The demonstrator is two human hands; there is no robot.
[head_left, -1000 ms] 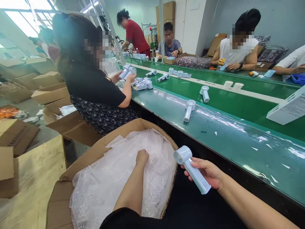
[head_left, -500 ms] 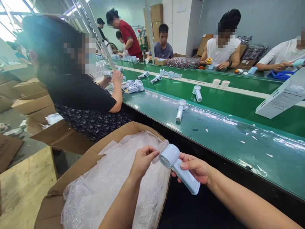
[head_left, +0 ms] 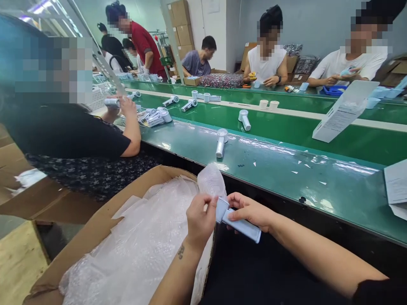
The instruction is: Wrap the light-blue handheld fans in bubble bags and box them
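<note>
A light-blue handheld fan (head_left: 244, 228) lies in my right hand (head_left: 251, 210), its handle pointing down and right. My left hand (head_left: 200, 218) pinches a clear bubble-wrap bag (head_left: 210, 180) at the fan's head. The bag stands up beyond my fingers, and how far the head sits inside it I cannot tell. Beneath my left forearm, many more bubble-wrap bags (head_left: 140, 241) fill a cardboard box (head_left: 108, 218). Another fan (head_left: 220, 144) rests on the green worktop (head_left: 267, 186) ahead of my hands.
Fans in a pile (head_left: 155, 116) lie near a co-worker (head_left: 73, 131) at my left. Along the green conveyor belt (head_left: 280, 127) are another fan (head_left: 244, 120), two cups (head_left: 269, 104) and an open white box (head_left: 343, 112). Several people work across the belt. White scraps dot the worktop.
My left hand has come up out of the box with a bubble-wrap bag and brought it to the fan's head. The fan has turned in my right hand. My view has swung right.
</note>
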